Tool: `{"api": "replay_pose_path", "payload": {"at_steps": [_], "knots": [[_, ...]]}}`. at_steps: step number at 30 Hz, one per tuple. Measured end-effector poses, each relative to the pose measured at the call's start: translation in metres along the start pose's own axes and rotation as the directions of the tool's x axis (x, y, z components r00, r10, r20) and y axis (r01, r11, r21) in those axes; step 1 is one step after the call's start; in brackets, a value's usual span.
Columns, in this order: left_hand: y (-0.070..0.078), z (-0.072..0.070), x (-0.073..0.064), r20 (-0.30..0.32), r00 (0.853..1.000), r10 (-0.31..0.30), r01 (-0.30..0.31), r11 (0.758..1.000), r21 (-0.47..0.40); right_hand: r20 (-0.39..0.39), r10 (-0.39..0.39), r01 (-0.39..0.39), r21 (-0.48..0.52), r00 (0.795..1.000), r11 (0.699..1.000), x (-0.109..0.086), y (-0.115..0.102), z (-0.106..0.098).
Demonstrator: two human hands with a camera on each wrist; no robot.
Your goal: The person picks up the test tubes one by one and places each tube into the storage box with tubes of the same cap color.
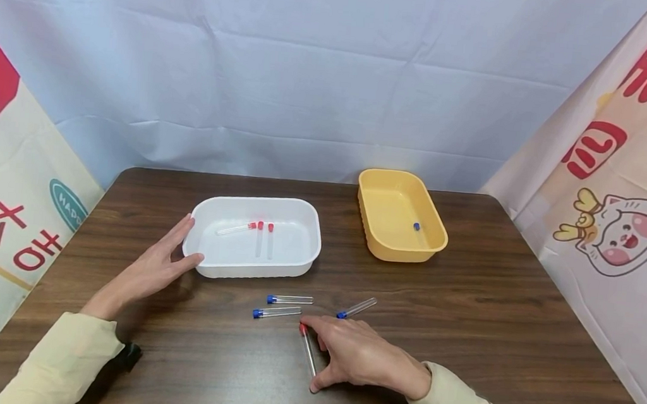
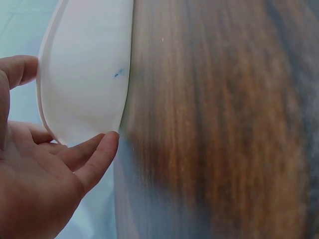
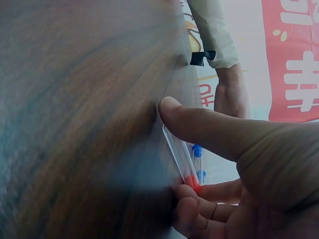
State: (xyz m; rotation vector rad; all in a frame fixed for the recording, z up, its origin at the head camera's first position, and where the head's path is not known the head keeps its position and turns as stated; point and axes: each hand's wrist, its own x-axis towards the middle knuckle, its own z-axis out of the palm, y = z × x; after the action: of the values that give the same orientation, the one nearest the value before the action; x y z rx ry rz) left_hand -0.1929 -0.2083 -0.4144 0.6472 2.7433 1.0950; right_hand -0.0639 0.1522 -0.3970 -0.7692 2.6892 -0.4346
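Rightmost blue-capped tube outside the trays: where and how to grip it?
Pinch the blue-capped tube mid-barrel, across its width, probably from above: it lies flat. Favour the clear end's side; the right hand sits close to its cap.

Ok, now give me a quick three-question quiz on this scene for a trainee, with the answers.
1. How many blue-capped test tubes lie directly on the wood-grain table?
2. True or false: in the head view, the left hand is at the left end of the white plastic tray.
3. What is between the thumb and fingertips of the right hand?

Key: 1. Three. 2. True. 3. A red-capped test tube.
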Motion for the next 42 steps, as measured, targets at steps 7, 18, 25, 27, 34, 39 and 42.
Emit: {"api": "replay_pose_path", "payload": {"at_steps": [7,18,25,27,34,39,42], "knots": [[0.0011,-0.0009,0.0,0.007,1.0,-0.005,0.005,1.0,0.0,0.0,-0.026,0.026,-0.033,1.0,0.999,0.0002,0.0007,-0.0002],[0.0005,-0.0007,-0.001,0.004,1.0,-0.003,0.003,1.0,0.0,0.023,-0.051,0.053,-0.069,0.998,0.996,0.0003,0.001,-0.0018],[0.0008,-0.0003,-0.0015,0.006,1.0,-0.011,0.011,1.0,0.0,0.013,-0.076,0.077,-0.104,0.997,0.992,-0.0005,0.0018,-0.0025],[0.0007,-0.0004,-0.0016,0.007,1.0,-0.012,0.012,1.0,0.0,0.007,-0.081,0.081,-0.116,0.997,0.99,-0.0006,0.0022,-0.002],[0.0006,-0.0007,-0.0017,0.008,1.0,-0.012,0.012,1.0,0.0,-0.005,-0.088,0.087,-0.124,0.996,0.988,-0.0014,0.0039,-0.0005],[-0.0001,-0.0008,-0.0011,0.001,1.0,0.002,-0.002,1.0,0.002,-0.044,-0.103,0.099,-0.1,0.994,0.99,-0.003,0.0041,-0.0016],[-0.0009,-0.0002,-0.0006,-0.003,1.0,0.008,-0.008,1.0,0.005,-0.07,-0.118,0.111,-0.093,0.991,0.989,-0.004,0.0043,-0.003]]}}
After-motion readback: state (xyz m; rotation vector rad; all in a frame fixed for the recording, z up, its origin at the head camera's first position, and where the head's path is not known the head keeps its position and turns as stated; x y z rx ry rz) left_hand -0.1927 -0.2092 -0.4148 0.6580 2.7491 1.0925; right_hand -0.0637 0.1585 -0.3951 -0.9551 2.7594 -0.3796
